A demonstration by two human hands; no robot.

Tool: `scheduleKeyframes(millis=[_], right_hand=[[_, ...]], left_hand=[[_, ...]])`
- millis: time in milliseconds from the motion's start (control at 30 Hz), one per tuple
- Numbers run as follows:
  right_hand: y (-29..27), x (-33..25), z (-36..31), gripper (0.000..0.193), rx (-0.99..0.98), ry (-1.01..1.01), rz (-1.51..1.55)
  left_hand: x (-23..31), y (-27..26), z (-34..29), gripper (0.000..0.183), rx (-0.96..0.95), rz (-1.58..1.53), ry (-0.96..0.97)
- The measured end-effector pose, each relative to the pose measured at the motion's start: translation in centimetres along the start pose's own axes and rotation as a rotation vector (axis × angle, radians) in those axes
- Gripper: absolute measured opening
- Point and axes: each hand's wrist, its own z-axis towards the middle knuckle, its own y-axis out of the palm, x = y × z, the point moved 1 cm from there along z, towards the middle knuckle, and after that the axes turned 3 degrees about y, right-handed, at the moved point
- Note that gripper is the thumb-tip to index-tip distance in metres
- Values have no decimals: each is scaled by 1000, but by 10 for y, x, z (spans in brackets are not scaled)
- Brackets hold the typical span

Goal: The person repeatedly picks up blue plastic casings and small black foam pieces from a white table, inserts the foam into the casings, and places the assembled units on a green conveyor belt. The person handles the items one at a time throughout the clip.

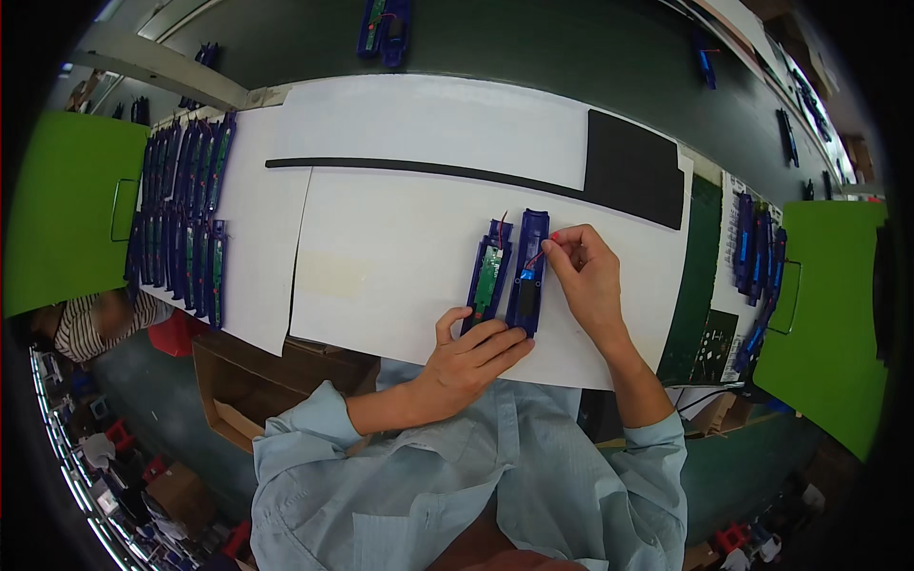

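Observation:
Two long dark-blue plastic housing halves lie side by side in front of me. The left housing half (488, 276) carries a narrow green circuit board (489, 273), and a thin red wire sticks up from its far end. In the right housing half (533, 228) sit a blue-wrapped part and a black block (526, 299). My left hand (466, 366) is closed around the near ends of both halves, thumb at the left one and fingertips on the right one. Beside the right half's upper part, my right hand (587, 276) pinches a small red wire end (555, 238) between thumb and forefinger.
White sheets cover the bench (381, 257). A black strip (419, 169) and a black foam sheet (636, 167) lie beyond my hands. Rows of similar housings (181, 209) stand left; more housings (757, 252) lie right. Green panels (71, 209) flank both sides. Another person (105, 324) sits lower left.

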Motion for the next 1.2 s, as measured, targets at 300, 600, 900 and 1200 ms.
scheduleKeyframes(millis=[300,600,900,1200], right_hand=[[11,-28,-24,15,29,-287,-254],[13,-25,-31,18,-52,-270,-123],[16,-13,-35,16,-144,-167,84],[17,-12,-39,11,-165,-70,188]], left_hand=[[-35,-29,70,31,269,34,-65],[-54,-19,74,16,256,77,-38],[-56,-14,63,16,210,-164,-221],[-54,-16,59,16,233,-132,-208]])
